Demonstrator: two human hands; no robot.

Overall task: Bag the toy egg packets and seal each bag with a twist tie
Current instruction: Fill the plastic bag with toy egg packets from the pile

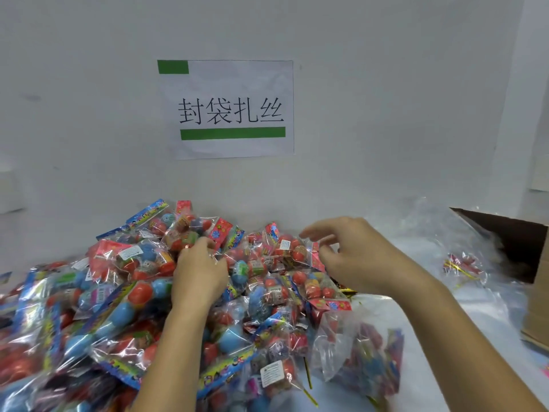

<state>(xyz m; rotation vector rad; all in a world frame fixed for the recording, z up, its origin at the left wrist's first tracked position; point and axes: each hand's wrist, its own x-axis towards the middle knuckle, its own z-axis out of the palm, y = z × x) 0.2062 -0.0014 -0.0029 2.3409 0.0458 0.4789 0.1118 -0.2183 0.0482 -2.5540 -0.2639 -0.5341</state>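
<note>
Dozens of toy egg packets (124,292) are lying heaped across the left and middle of the white worktop (445,322), clear wrappers showing red and blue eggs under printed header cards. The heap is reaching back to the wall and spilling forward to the near edge of the view.

The left hand (199,272) is reaching into the top of the heap, its fingers curled down among the packets; whether they are actually gripping one, I cannot tell, as the fingertips are buried in crinkled plastic. The right hand (353,251) is hovering just above the right side of the heap, fingers loosely spread and bent, thumb apart from them, holding nothing.

At the near right of the heap, a clear bag (359,355) with several packets already inside is lying on the worktop, its mouth unclear. Thin yellow-green twist ties (309,396) are poking out from under the packets beside it. Further right, well apart from the heap, a small bundle of gold twist ties (463,269) is resting in clear wrapping, near an open cardboard box (523,242) at the right edge.

On the wall behind, a paper sign (228,108) with black characters and green bars is hanging above the heap.
</note>
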